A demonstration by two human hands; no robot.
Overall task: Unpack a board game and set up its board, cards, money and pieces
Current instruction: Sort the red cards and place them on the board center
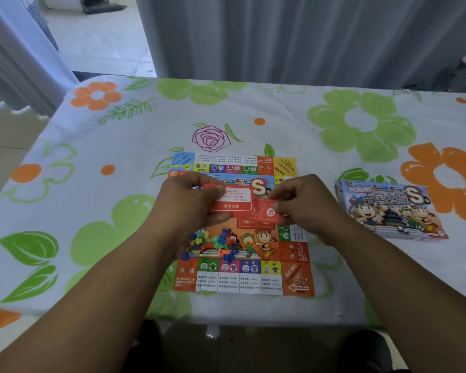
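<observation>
Red paper cards (230,201) are held in both hands above the colourful square game board (241,275).
One card (265,212) is pinched by the right hand (304,204); the rest are gripped by the left hand (189,203).

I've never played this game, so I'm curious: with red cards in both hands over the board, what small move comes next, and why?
Probably lay the red card pinched in the right hand down on the board below. The board already lies flat, coloured pieces sit heaped on it, and the left hand holds a second card.

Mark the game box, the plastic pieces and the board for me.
game box (390,211), head view, middle of its printed lid.
plastic pieces (225,239), head view, centre of the pile.
board (297,281), head view, its near right orange corner square.
</observation>
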